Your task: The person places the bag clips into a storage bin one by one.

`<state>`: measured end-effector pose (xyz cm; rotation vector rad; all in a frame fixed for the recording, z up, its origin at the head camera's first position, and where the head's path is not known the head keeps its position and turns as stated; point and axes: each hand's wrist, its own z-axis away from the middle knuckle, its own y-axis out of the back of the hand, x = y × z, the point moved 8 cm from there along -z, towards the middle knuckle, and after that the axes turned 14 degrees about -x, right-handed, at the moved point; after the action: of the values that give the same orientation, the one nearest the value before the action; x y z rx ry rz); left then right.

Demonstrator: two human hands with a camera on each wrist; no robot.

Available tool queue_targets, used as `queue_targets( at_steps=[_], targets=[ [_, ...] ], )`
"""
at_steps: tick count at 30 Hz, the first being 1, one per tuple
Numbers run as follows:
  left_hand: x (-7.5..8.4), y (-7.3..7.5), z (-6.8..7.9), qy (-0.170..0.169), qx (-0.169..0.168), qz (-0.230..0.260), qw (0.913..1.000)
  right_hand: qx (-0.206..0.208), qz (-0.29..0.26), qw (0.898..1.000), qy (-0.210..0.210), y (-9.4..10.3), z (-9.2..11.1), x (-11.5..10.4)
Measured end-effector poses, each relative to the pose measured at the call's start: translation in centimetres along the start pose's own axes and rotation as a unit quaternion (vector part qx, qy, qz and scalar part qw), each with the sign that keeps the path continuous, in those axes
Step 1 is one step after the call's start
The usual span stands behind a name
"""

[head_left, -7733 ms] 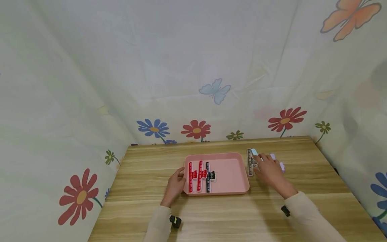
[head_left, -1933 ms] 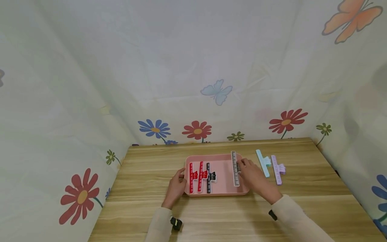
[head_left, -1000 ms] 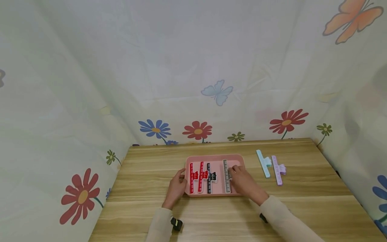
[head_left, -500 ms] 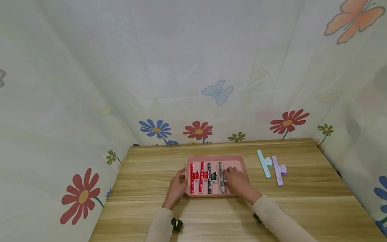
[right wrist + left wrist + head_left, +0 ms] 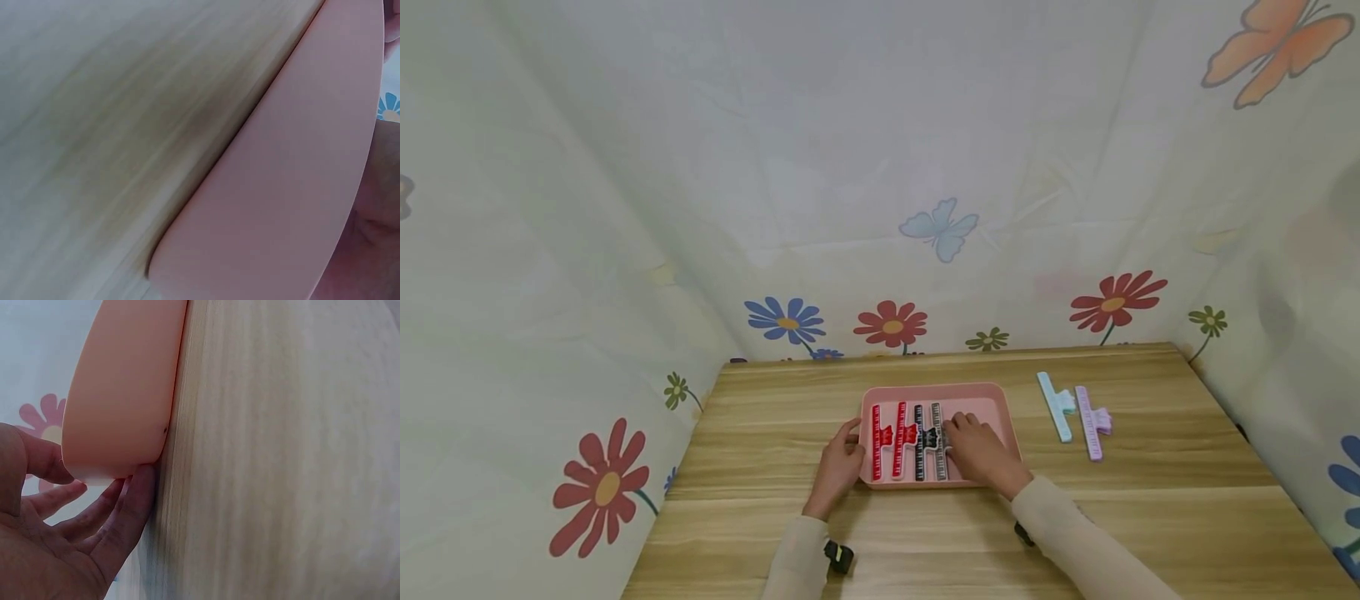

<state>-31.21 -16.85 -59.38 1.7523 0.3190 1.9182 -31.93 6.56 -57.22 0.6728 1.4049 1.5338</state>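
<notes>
The pink tray (image 5: 992,408) lies on the table, two red clips (image 5: 876,454) and a black clip (image 5: 919,462) side by side within it. Just right of the black one, a grey clip (image 5: 937,458) stands lengthwise in the tray. My right hand (image 5: 981,452) pinches that grey clip by its handle, which the fingers mostly hide. At the tray's left wall, my left hand (image 5: 835,471) holds the edge. The left wrist view has its thumb (image 5: 47,461) at the rim and its fingers against the outer wall. In the right wrist view the tray wall hides the clip.
On the wooden table (image 5: 737,492), right of the tray, lie a light blue clip (image 5: 1056,407) and a purple clip (image 5: 1088,423). A white curtain (image 5: 820,208) printed with flowers and butterflies surrounds the table's back and sides.
My right hand has taken the grey clip from the table into the tray and slid it left, close beside the black clip. The left hand has stayed at the tray's left edge.
</notes>
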Motion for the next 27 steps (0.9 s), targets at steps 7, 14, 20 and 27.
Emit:
queue_targets(
  at_steps=[7, 14, 20, 27],
  targets=[
    [-0.1, 0.1, -0.1, 0.001, 0.004, -0.004, 1.0, 0.001, -0.002, 1.0, -0.004, 0.3, -0.3, -0.5],
    [-0.1, 0.0, -0.1, -0.004, 0.003, -0.004, 1.0, -0.021, -0.014, 1.0, -0.019, 0.1, -0.3, -0.4],
    [-0.2, 0.0, 0.0, 0.003, 0.004, -0.006, 1.0, -0.033, -0.006, 0.999, -0.034, 0.2, 0.0, 0.0],
    [0.0, 0.0, 0.1, 0.006, 0.002, -0.005, 1.0, -0.032, -0.018, 0.999, -0.039, 0.9, 0.5, 0.6]
  ],
)
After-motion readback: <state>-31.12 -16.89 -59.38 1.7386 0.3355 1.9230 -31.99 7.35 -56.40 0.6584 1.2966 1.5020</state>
